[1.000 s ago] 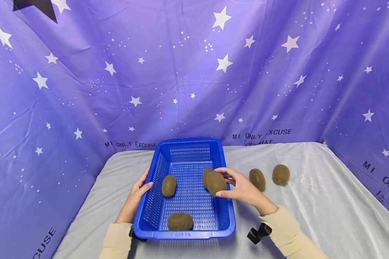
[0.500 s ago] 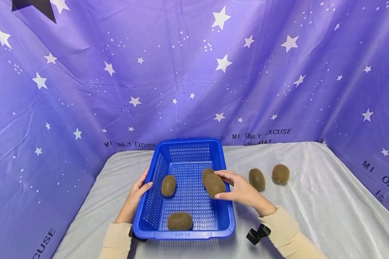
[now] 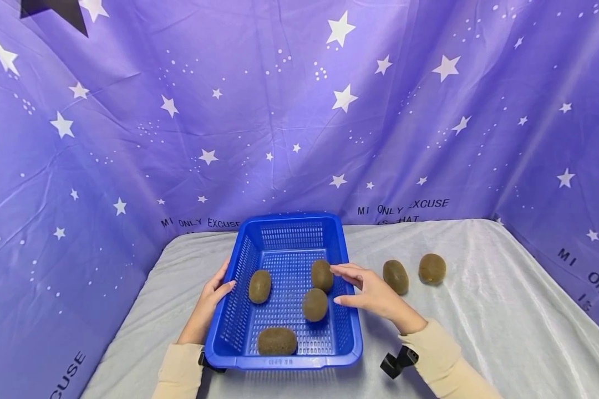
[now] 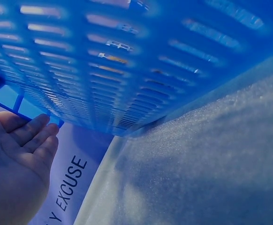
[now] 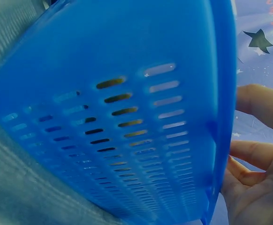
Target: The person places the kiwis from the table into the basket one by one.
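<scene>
Our left hand grips the blue plastic basket at its side; our right hand, loosely open, holds nothing, just beside two kiwifruits.

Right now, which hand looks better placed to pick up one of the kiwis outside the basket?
Probably the right hand: it holds nothing and is closer to those two kiwis. The left hand holds the basket on its opposite side.
</scene>
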Action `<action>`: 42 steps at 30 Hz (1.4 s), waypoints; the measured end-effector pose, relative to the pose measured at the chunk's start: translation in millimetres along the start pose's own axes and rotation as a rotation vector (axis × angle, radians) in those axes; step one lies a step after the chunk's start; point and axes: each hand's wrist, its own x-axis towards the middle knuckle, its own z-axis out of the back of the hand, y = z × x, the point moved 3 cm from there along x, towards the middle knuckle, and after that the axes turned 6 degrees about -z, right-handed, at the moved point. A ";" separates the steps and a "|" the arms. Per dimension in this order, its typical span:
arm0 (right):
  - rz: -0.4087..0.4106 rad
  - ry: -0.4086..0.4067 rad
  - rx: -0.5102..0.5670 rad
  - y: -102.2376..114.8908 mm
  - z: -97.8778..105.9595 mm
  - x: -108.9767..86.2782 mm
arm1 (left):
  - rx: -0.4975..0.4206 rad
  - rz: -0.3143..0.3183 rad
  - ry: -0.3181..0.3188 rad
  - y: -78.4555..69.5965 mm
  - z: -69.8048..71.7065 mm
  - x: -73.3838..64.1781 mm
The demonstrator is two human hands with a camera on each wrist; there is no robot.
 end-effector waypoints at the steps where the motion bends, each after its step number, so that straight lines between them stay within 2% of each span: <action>1: 0.004 0.000 0.010 -0.1 0.1 -0.3 | -0.004 0.000 0.000 0.1 0.0 0.0; 5: 0.001 -0.025 0.039 -0.6 1.3 -3.7 | -0.003 -0.012 -0.002 0.1 -0.2 0.3; 9: 0.013 -0.084 0.048 -3.2 5.4 -8.7 | -0.007 -0.004 -0.004 0.3 -0.5 0.2; 16: 0.155 -0.242 0.016 -11.6 18.9 -15.2 | 0.000 -0.004 -0.002 -0.6 -0.8 -0.2; 19: 0.174 -0.300 -0.017 -17.2 25.9 -18.1 | 0.007 0.005 -0.008 -0.5 -0.5 -0.2; 26: 0.069 -0.382 -0.095 -33.4 40.9 -24.6 | -0.001 0.020 -0.005 -1.0 -0.7 0.1; 29: 0.035 -0.405 -0.091 -40.1 46.3 -26.5 | 0.000 0.015 0.000 -0.9 -0.3 0.1; 40: 0.016 -0.538 -0.024 -62.6 62.3 -33.7 | 0.001 0.022 -0.008 -1.8 0.0 -0.9; 42: 0.001 -0.559 -0.017 -59.0 63.5 -35.2 | 0.000 0.025 -0.008 -1.9 -0.2 -1.6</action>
